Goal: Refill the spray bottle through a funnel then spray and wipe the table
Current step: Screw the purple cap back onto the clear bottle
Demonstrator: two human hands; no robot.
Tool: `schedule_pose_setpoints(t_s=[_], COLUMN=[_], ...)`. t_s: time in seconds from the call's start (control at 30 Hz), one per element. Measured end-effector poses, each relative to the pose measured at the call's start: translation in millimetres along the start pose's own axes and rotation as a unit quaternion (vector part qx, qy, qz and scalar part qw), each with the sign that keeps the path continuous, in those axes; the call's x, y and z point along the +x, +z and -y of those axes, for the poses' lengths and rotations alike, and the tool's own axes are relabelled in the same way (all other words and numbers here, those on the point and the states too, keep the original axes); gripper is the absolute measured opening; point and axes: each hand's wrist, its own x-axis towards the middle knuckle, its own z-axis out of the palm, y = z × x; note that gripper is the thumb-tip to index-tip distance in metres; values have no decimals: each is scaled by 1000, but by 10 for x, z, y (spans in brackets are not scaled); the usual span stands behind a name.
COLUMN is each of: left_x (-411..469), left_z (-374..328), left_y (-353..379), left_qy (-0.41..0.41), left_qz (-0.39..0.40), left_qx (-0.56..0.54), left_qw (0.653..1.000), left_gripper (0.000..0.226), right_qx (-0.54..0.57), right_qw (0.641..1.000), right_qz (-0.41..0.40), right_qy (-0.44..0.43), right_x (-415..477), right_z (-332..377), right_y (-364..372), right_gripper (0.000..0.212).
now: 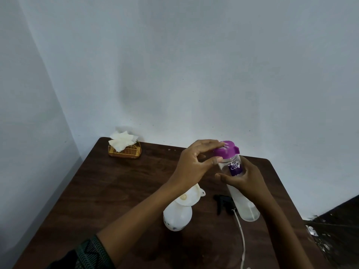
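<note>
While the right hand (245, 178) wraps the middle of a clear water bottle (240, 189) and holds it upright on the dark wooden table (120, 183), the left hand (194, 165) pinches the bottle's purple cap (226, 149) between thumb and fingertips, apparently to twist it; whether the cap is coming off or going on cannot be told from this view. The step looks best done with the base kept planted and the lower grip firm, so that only the cap turns and nothing slops out. The white spray bottle (177, 215) stands near and to the left of both hands, below the left wrist, apart from the water bottle, with a white funnel (191, 195) seated in its neck; its black trigger head (223, 202) lies on the table between the two bottles, dip tube (241, 235) trailing toward the near edge. A basket of tissues (124, 145) waits at the far left corner.
</note>
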Motion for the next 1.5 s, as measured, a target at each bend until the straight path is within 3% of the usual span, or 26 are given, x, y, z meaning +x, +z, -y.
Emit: schedule_pose_setpoints(t_s=[0.1,0.33,0.77,0.87,1.07,1.17,1.33,1.5], left_x=[-16,47,114,125,170,138,137,151], left_z=[12,-63,-76,-80,-45,-97,-229,-264], left_y=[28,68,-67,-55,-78,-66,-28,-72], left_qy=[4,-44,-20,-23,-78,-103,-81,-64], left_qz=[-24,-26,54,27,-65,-39,12,55], left_qx=[-6,-68,-10,-19,67,65,113,122], left_qw=[1000,996,998,999,993,992,990,989], left_gripper=[37,27,32,33,3,26,44,40], right_qx=[1,-17,-28,-35,-52,-73,-90,-88], right_qw=[1000,1000,999,999,999,997,996,996], right_qz=[-3,-8,-17,-10,-10,-5,2,9], right_qy=[-1,-4,0,-4,-9,-9,-8,-6], right_x=[9,11,10,17,11,8,18,12], right_z=[-3,-29,35,31,65,72,97,94], right_y=[-1,-1,-3,-2,-12,-14,16,41], right_gripper=[44,52,52,45,43,43,44,50])
